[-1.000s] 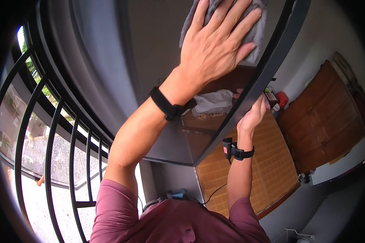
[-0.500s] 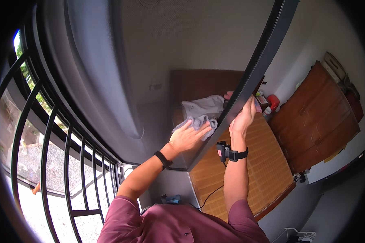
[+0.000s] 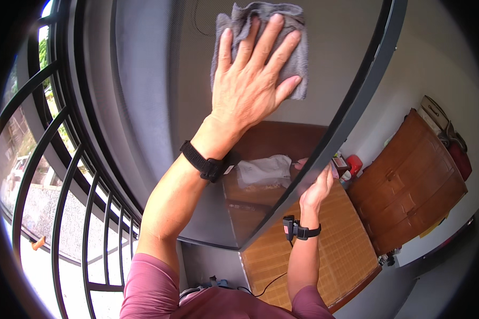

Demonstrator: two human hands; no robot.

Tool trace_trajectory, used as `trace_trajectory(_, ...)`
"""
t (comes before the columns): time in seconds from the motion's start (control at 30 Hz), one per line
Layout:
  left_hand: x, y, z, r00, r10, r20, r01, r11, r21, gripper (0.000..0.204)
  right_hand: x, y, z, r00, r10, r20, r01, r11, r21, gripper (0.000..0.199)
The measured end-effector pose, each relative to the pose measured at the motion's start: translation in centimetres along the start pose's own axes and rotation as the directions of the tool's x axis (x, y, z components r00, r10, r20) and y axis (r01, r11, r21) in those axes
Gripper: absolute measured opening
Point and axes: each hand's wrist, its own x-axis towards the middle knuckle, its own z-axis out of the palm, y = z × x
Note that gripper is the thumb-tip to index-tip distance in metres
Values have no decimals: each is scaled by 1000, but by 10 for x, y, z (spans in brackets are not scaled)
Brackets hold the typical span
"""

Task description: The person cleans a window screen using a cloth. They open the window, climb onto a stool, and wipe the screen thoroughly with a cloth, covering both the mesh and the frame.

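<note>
A dark see-through panel [image 3: 197, 212], looking like a framed window screen, stands in front of me. Against its upper part my left hand [image 3: 250, 85] presses a grey cloth [image 3: 295, 69], with the fingers spread over it and one fingertip under a fold. My right hand [image 3: 315, 189] is closed round the panel's dark frame [image 3: 351, 111] at the right edge, lower down. Its fingertips show faintly through the panel and its thumb side is partly hidden by the frame. Both wrists wear black straps.
Black window bars [image 3: 64, 202] curve along the left, with an orange handle [image 3: 38, 243] beyond them. Behind the panel is a bed with a woven mat [image 3: 324, 250] and a pale crumpled cloth [image 3: 266, 170]. At right stands a brown wooden wardrobe [image 3: 410, 186] with bags [image 3: 455, 141] on top.
My left hand has slid the grey cloth upward across the panel, from near the frame's lower right to the top. My right hand still holds the frame.
</note>
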Motion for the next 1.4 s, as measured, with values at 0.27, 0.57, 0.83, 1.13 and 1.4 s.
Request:
trace_trajectory(0.27,-106,-183,-48,957,-284,-64,291,940,180,67,-8,-5,8,999,31,-18,-32,999,-29,39)
trace_trajectory(0.57,-151,-136,-36,918,-398,-6,397,914,80,76,-5,3,-1,990,-20,-141,5,994,-110,39)
trace_trajectory(0.83,-173,85,-1,962,150,226,-56,924,-378,66,-10,-8,14,990,45,-131,-49,998,-27,46)
trace_trajectory(1.13,-345,-108,-35,890,-401,216,378,915,142,75,-11,-12,15,962,-21,-271,-38,977,-211,42)
trace_trajectory(1.4,-354,-145,-39,452,-876,-168,880,469,-76,69,-21,-12,15,937,-64,-344,-25,968,-249,42)
